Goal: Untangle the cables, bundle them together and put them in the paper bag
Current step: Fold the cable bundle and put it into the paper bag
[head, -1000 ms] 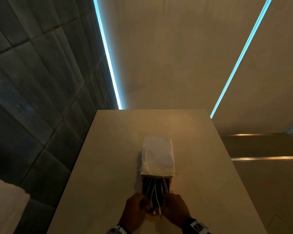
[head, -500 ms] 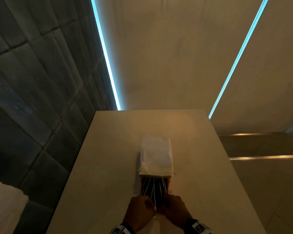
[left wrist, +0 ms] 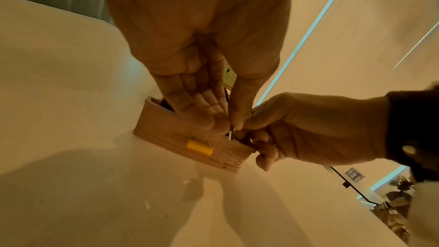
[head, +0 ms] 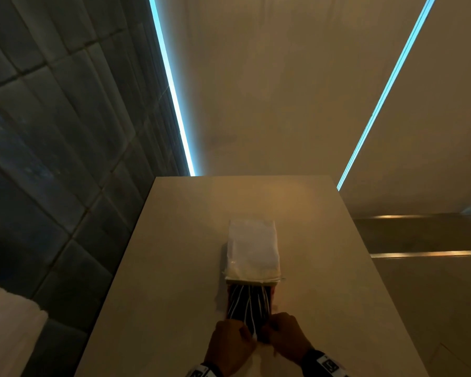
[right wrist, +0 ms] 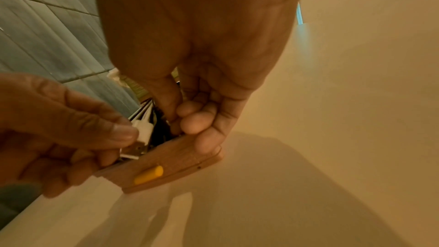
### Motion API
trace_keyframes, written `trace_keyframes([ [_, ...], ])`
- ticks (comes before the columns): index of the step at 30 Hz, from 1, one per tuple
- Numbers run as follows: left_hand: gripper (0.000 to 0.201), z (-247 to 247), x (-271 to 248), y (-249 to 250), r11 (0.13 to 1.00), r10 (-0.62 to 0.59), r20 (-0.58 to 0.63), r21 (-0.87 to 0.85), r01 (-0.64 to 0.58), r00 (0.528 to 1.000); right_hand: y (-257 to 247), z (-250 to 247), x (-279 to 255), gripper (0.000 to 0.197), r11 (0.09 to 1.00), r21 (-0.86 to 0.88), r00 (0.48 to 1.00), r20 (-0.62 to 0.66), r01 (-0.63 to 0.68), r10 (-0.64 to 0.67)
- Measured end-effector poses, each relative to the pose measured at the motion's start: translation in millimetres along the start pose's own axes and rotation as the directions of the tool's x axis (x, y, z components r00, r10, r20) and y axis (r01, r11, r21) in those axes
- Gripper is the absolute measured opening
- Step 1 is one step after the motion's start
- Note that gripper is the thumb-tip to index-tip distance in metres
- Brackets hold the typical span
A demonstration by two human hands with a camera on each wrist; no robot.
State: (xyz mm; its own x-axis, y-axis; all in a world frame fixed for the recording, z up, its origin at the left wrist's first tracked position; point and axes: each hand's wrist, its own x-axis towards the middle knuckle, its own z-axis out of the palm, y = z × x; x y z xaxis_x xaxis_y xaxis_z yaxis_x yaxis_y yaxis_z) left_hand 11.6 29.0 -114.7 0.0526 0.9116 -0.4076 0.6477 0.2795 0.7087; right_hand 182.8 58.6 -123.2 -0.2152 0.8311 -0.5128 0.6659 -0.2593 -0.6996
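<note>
A white paper bag [head: 252, 248] lies flat mid-table, its mouth toward me. Black and white cables [head: 249, 303] run in strands from that mouth to my hands. My left hand [head: 230, 346] pinches a white cable plug [right wrist: 142, 131] with a metal tip between thumb and forefinger. My right hand [head: 286, 338] sits close beside it, thumb and curled fingers [right wrist: 187, 117] closed on the black cables. Its little finger rests on a wooden block [right wrist: 171, 159] with a yellow peg [right wrist: 148, 175] under the cable ends. How far the cables reach inside the bag is hidden.
The pale table [head: 174, 268] is long and narrow, with a dark tiled wall [head: 52, 186] beyond its left edge. A light strip [head: 172, 91] runs up that wall. Something white [head: 8, 330] sits at the lower left, off the table.
My two hands have drawn closer together over the cable ends, and the left thumb now covers the white plug. The bag has stayed where it was.
</note>
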Motion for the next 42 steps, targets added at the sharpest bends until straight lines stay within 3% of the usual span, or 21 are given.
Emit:
trace_keyframes([
  [3,0.011,-2.1,0.4,-1.1,1.000,-0.006,-0.018,0.024,0.006,1.000,2.1,1.2,3.0,0.029,1.000,-0.003,1.000,0.011,0.000,0.000],
  [9,0.035,-12.6,10.3,-38.2,1.000,-0.014,-0.203,0.012,0.017,0.979,3.3,-0.4,2.8,0.027,1.000,-0.018,1.000,0.028,-0.013,0.013],
  [12,0.038,-17.0,16.1,-39.3,0.999,-0.029,-0.158,0.031,0.034,0.987,0.0,-2.4,1.8,0.020,0.999,-0.028,0.998,0.049,-0.038,0.040],
  [16,0.026,-20.5,17.6,-25.6,0.986,-0.056,-0.078,0.154,0.067,0.995,-7.6,-5.2,0.8,0.024,0.998,0.020,0.996,0.060,-0.062,0.060],
  [19,0.018,-17.0,12.5,-19.3,0.981,-0.053,-0.160,0.177,0.082,0.986,-12.3,-5.6,0.3,0.036,0.994,0.051,0.994,0.055,-0.096,0.093],
  [21,0.025,-13.3,10.0,-22.1,0.986,-0.014,-0.236,0.158,0.052,0.972,-8.7,-1.1,4.5,0.050,0.994,0.016,0.994,0.026,-0.106,0.106],
  [25,0.020,-7.9,7.4,-35.6,0.986,0.079,-0.200,0.160,-0.047,0.977,-8.2,8.3,11.4,0.071,0.980,-0.041,0.981,-0.021,-0.193,0.193],
  [30,0.027,-9.7,4.7,-27.2,0.988,0.019,-0.186,0.153,0.010,0.982,-22.2,5.9,11.6,0.062,0.968,-0.071,0.970,-0.046,-0.241,0.238],
  [34,0.031,-14.5,9.4,-18.8,0.982,-0.035,-0.154,0.177,0.062,0.987,-19.5,3.9,7.1,0.044,0.982,-0.025,0.982,-0.042,-0.187,0.186],
  [39,0.032,-10.9,10.1,-15.9,0.980,-0.072,-0.214,0.167,0.109,0.974,-26.5,1.5,-4.9,0.054,0.990,0.083,0.993,-0.017,-0.111,0.113],
  [42,0.028,-11.9,12.8,-21.3,0.983,-0.039,-0.176,0.169,0.069,0.984,-20.5,7.4,4.1,0.073,0.989,0.017,0.989,0.029,-0.147,0.146],
])
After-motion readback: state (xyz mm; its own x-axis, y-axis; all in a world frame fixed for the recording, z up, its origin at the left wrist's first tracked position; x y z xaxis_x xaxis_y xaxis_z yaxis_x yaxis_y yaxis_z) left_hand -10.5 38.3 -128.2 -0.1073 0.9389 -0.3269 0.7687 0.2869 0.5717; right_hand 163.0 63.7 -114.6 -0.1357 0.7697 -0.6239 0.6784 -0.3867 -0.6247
